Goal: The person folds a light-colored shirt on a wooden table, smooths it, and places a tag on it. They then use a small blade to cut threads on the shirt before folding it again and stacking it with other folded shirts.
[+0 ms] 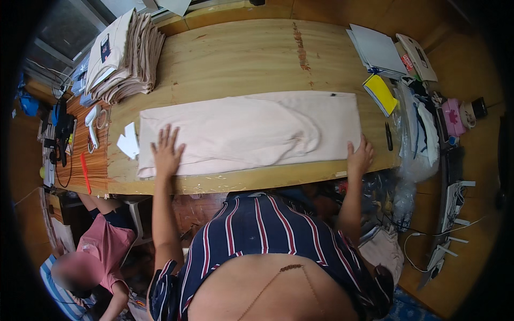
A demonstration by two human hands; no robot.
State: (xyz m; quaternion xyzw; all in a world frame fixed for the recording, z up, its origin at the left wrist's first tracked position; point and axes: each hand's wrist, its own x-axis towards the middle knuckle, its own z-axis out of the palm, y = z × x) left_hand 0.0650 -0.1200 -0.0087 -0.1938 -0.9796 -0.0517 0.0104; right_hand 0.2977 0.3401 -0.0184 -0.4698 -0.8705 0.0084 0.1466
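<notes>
Pale pink trousers (225, 128), folded lengthwise, lie flat across the wooden table in front of me, with some soft wrinkles and a curved fold toward the right end. My left hand (167, 152) rests flat on the cloth near its left end, fingers spread. At the lower right corner, my right hand (361, 155) has its thumb on the cloth and its fingers curled at the edge. Just left of the trousers lie white cut pieces (128, 142).
A tall stack of folded garments (126, 59) stands at the back left. Along the left lie a white handheld device (92, 117) and a red strip (85, 172). On the right are black snips (388, 136), a yellow pad (381, 95) and plastic bags (417, 125). A person (107, 241) sits lower left.
</notes>
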